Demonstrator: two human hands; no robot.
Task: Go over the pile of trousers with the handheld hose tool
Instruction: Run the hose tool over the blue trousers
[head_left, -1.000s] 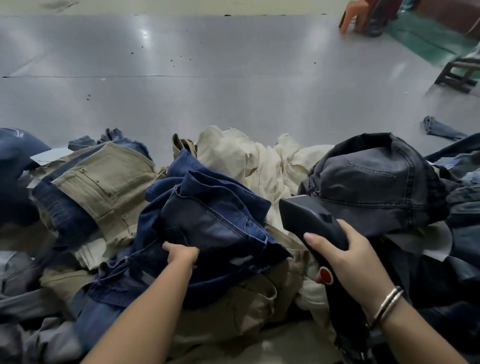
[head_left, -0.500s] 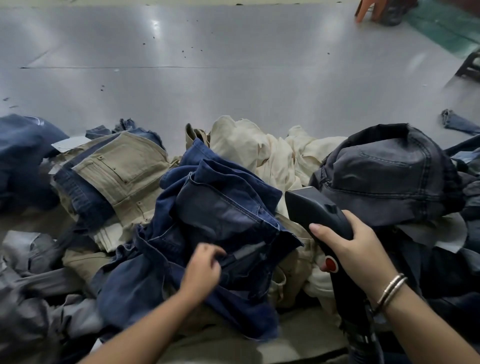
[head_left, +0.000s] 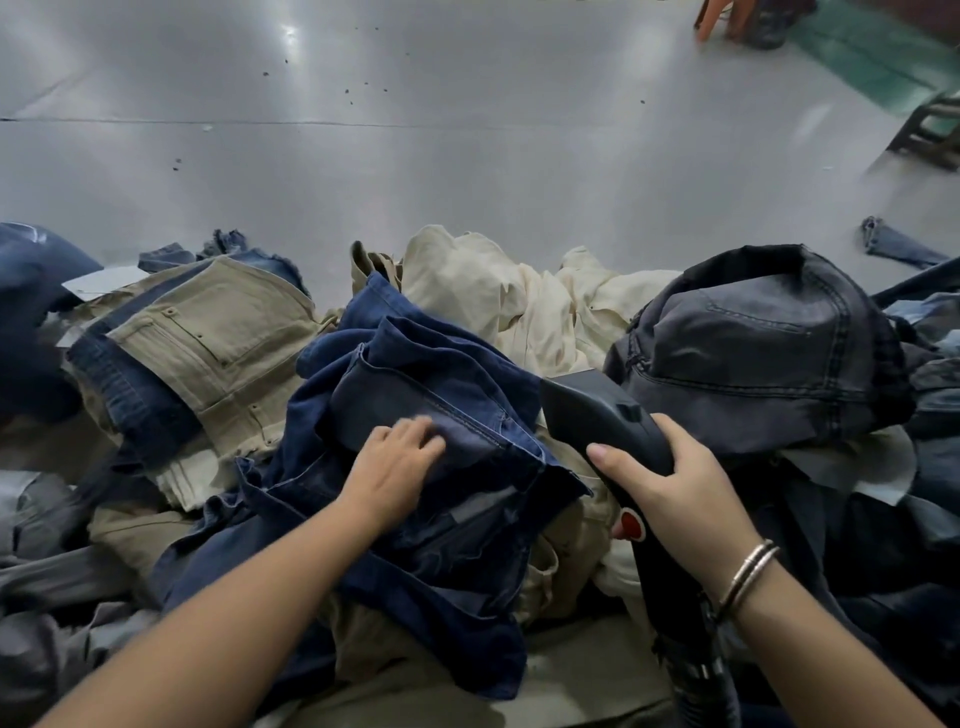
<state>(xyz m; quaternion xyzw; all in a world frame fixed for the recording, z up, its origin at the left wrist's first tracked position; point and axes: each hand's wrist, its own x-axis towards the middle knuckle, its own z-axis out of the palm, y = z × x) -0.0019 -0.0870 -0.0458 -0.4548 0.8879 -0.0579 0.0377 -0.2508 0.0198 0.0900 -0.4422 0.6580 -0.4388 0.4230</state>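
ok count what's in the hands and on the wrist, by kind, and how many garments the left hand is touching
Black handheld hose tool, gripped by right hand: 1
Silver wrist bangles: 2
Dark blue denim trousers under left hand: 1
Total: 4

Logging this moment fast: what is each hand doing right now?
Left hand: open, fingers flat on the dark blue jeans.
Right hand: gripping the black hose tool.

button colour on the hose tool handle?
Red, on the black hose tool, just below the right hand. Head view, the only one.
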